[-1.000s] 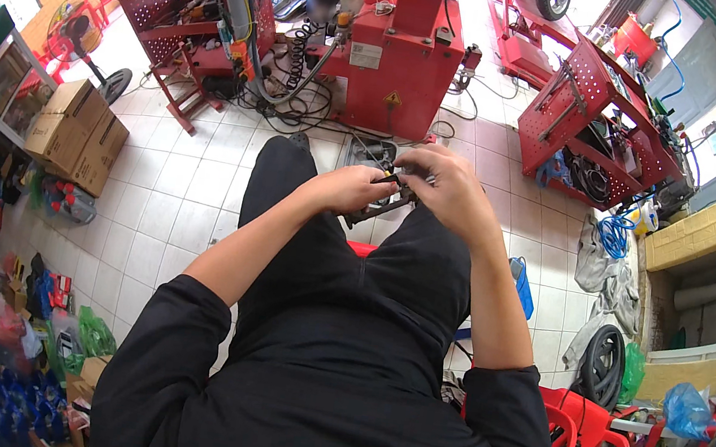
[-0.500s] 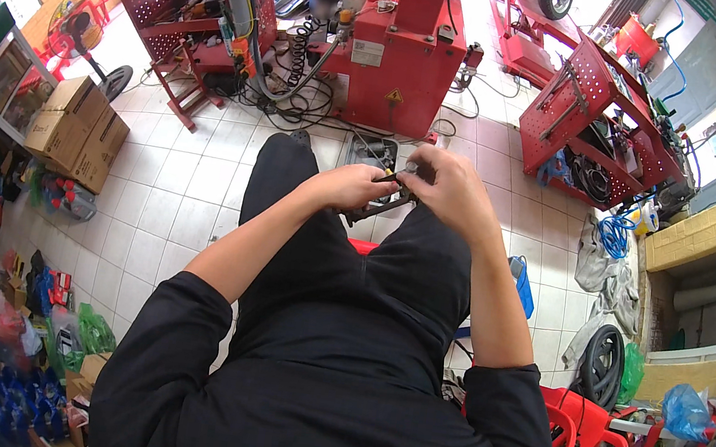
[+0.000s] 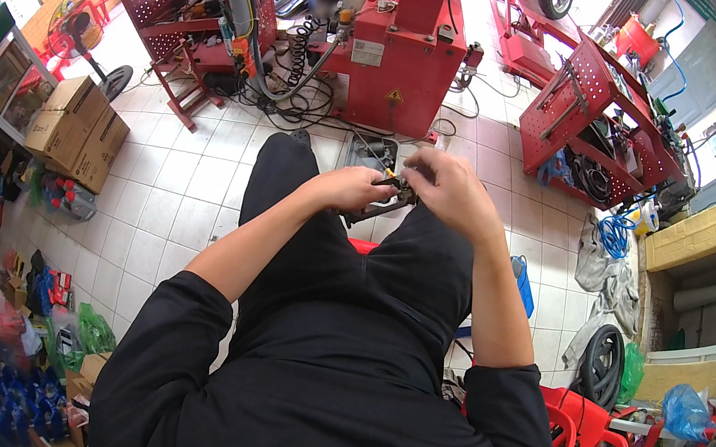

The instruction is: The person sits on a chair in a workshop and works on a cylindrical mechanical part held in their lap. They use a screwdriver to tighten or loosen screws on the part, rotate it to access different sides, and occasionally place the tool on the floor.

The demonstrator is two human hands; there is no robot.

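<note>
Between my knees, a small dark metal part with a long bar-like arm (image 3: 368,214) is held up over the floor. My left hand (image 3: 346,189) is closed on its left side, with the thumb and fingers pinching it. My right hand (image 3: 450,192) is at the part's upper right end, with fingertips drawn together. Whatever those fingertips pinch is too small and too covered to name. A tiny yellow spot shows between the two hands. Beyond them on the tiles lies a dark tray (image 3: 356,153), partly hidden by my hands.
A red machine (image 3: 403,76) stands ahead, with black hoses and cables at its base. Red perforated racks stand left (image 3: 178,10) and right (image 3: 562,115). Cardboard boxes (image 3: 72,132) are at the left; a black wheel rim (image 3: 601,366) and red chairs (image 3: 588,435) at the right.
My right hand's fingertips have shifted slightly, and the greyish piece seen at them earlier no longer shows. The metal part has turned a little in my left hand, which stays in place.
</note>
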